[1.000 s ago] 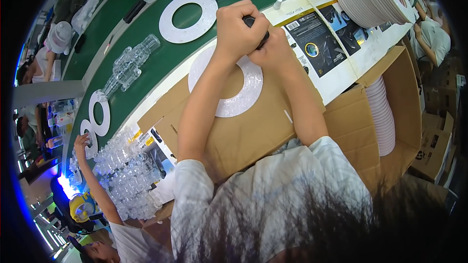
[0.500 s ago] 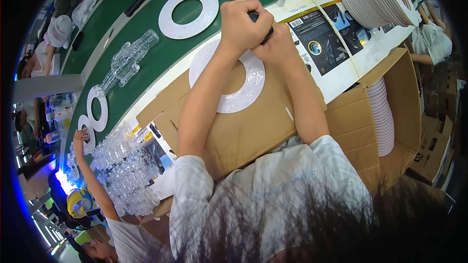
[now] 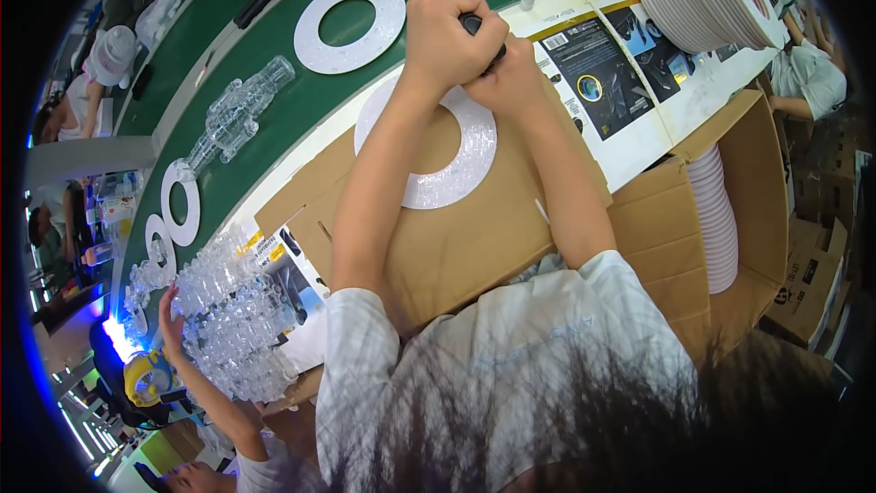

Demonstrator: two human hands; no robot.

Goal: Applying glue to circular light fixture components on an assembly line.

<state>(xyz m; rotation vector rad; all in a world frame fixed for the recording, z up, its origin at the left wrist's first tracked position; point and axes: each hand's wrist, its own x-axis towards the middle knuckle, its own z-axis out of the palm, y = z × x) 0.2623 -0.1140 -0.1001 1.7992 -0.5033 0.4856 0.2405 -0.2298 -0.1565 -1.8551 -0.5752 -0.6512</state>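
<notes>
My left hand (image 3: 449,39) is closed around a black-handled tool (image 3: 471,24), whose dark end shows between the fingers. Pressed against it from below and to the right is my right hand (image 3: 508,80), also closed around the same handle. The tool's lower part is hidden by my hands. Beneath my hands and forearms lies a flat white ring (image 3: 467,169) with a glossy, speckled surface, partly covered by my left forearm. It rests on a brown cardboard sheet (image 3: 474,251) in front of me.
A green conveyor (image 3: 224,64) carries white rings (image 3: 312,36) and clear plastic parts (image 3: 239,110). More clear parts (image 3: 233,329) crowd the table at left, near a co-worker's hand (image 3: 170,319). At right stand a spool (image 3: 693,0) and an open carton (image 3: 639,251) holding stacked rings (image 3: 714,219).
My clasped hands have shifted slightly left and up. The conveyor's rings and clear parts have crept left. The co-worker's hand has drawn back from a ring, and a clear part now lies beside it.
</notes>
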